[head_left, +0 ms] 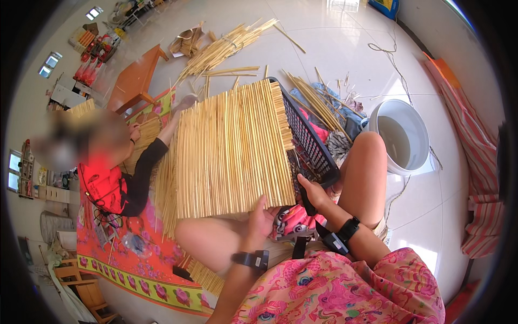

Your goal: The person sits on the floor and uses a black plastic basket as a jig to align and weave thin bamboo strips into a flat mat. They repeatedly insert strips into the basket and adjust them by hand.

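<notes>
A square panel of yellow straw-like stalks [234,151], laid side by side, slants across my knees and against a black plastic basket [307,129]. My left hand [261,218] grips the panel's near edge, thumb on top and the other fingers under it. Just beyond the panel's right corner, my right hand [315,197] is closed around a black-handled tool [307,198]. Its working end is too unclear to tell the kind. Patterned red-and-pink cloth [294,222] lies under the panel between my legs.
At my left a person in a red vest [102,186] handles more stalks on a red floral mat [154,270]. A white bucket [415,135] of liquid stands right. Stalk bundles [229,48] lie ahead, beside an orange-brown wooden bench [135,78]. A cord [396,62] trails across the floor.
</notes>
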`<state>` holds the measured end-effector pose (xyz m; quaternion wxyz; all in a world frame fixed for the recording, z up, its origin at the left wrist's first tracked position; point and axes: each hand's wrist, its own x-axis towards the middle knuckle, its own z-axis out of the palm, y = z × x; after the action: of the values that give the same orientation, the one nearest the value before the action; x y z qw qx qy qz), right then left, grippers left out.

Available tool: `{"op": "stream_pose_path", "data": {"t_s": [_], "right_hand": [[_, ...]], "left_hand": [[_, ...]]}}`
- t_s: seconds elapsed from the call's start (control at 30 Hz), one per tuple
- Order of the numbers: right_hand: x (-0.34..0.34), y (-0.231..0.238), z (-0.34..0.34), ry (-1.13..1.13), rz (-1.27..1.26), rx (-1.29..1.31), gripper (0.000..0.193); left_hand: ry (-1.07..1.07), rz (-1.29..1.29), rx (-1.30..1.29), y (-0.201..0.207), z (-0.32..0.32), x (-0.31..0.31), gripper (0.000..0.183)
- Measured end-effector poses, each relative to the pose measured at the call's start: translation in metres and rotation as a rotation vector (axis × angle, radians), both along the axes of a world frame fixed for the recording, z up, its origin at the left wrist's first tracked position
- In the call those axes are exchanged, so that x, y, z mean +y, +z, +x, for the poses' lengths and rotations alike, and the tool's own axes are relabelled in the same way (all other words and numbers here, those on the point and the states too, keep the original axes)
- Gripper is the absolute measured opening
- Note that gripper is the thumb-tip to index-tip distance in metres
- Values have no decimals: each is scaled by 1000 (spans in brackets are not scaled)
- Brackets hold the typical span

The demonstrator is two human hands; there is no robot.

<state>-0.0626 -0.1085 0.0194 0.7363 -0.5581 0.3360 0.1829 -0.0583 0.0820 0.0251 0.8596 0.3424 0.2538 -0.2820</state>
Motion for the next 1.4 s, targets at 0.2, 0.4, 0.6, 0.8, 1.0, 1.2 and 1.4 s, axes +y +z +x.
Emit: {"op": "stream_pose_path", "data": {"t_s": [0.2,0.4,0.6,0.8,1.0,1.2,1.4], "right_hand": [[-3,-4,11,-21,75,-16,58],[4,14,14,-5,-2,-29,55],[7,-6,15,-28,-150,-105,56],[4,-7,16,28,-327,-97,54],[-5,-1,7,-27,-201,-55,52],[-6,-9,1,-40,-53,-73,56],[-3,-6,7,84,-90,-23,56]], "left_hand": [[-6,3,18,-3,0,-2,34],[-13,7,13,-6,1,0,37],[-15,13,-24,-11,2,-1,39],[-5,17,1,-12,2,1,39],[5,10,-11,-14,3,-2,36],[23,19,-14,-15,3,-1,34],[18,30,-24,-16,2,2,36]]}}
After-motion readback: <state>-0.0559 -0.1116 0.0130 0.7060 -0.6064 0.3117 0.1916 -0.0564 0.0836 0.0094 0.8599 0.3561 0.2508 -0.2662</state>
